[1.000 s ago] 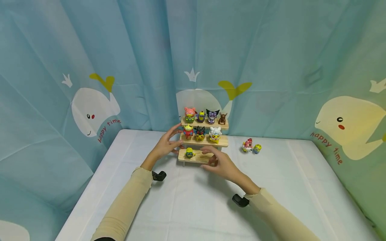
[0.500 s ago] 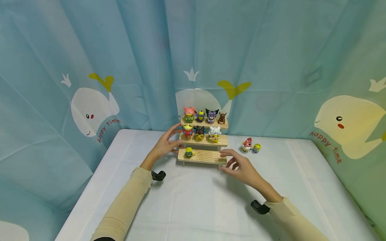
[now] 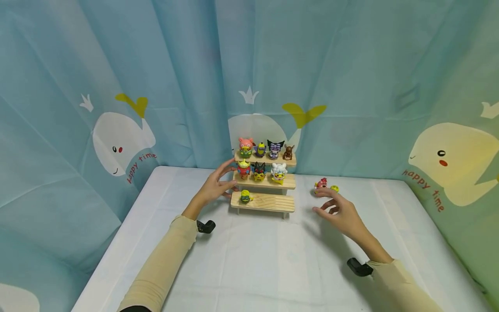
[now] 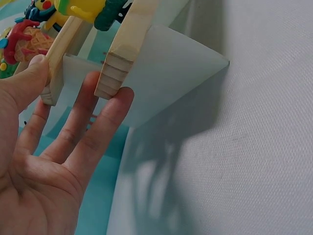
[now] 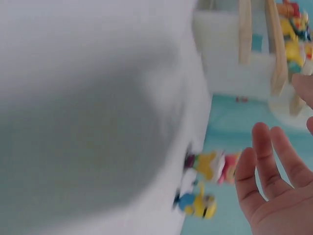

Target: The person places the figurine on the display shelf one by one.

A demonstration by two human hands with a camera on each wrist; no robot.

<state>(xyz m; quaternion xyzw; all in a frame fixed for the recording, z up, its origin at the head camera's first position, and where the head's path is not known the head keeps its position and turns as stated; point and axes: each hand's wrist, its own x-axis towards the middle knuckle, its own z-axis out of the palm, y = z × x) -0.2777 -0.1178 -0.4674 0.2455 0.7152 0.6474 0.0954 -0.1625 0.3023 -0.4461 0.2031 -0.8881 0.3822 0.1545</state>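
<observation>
A three-tier wooden display stand stands toward the back of the table. At its left end is my left hand. In the left wrist view its fairly straight fingers touch the lowest board's end, and the thumb lies against the middle board. My right hand hovers right of the stand, fingers spread and holding nothing. Just beyond it are a pink-and-yellow toy figure and a small Minion figure, partly covered by the hand. The right wrist view shows the Minion fully, standing upright.
On the top board stand several figures, including a pink-hooded one and a brown one. The middle board carries three, among them a white fluffy one. One yellow-green figure sits at the bottom board's left. A blue curtain hangs behind.
My right hand has moved right, from in front of the bottom board to the two figures on the table. The left hand has stayed at the stand.
</observation>
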